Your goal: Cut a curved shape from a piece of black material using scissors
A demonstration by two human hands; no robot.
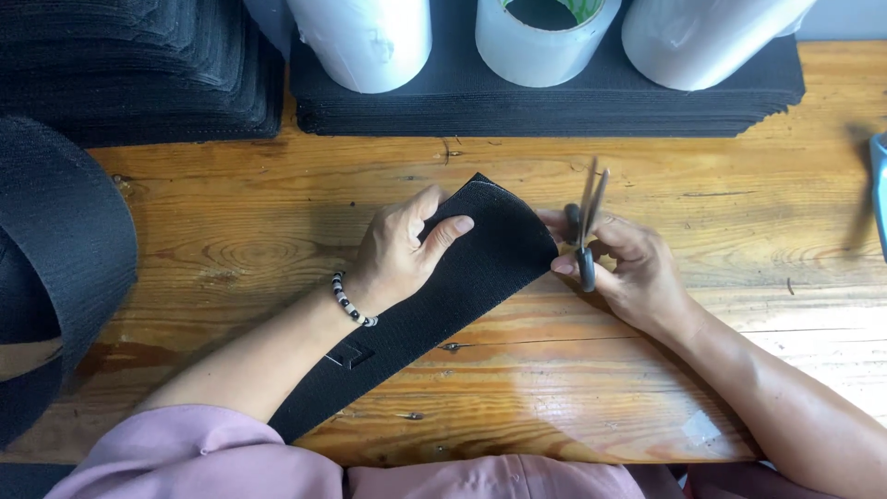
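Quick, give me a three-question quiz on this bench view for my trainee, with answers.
1. True or false: the right hand holds scissors.
2. What does the left hand press on? A) a white roll B) the black strip C) bare wood
3. Name what stands on the black stack at the far edge of the table.

Key: 1 true. 2 B. 3 white rolls.
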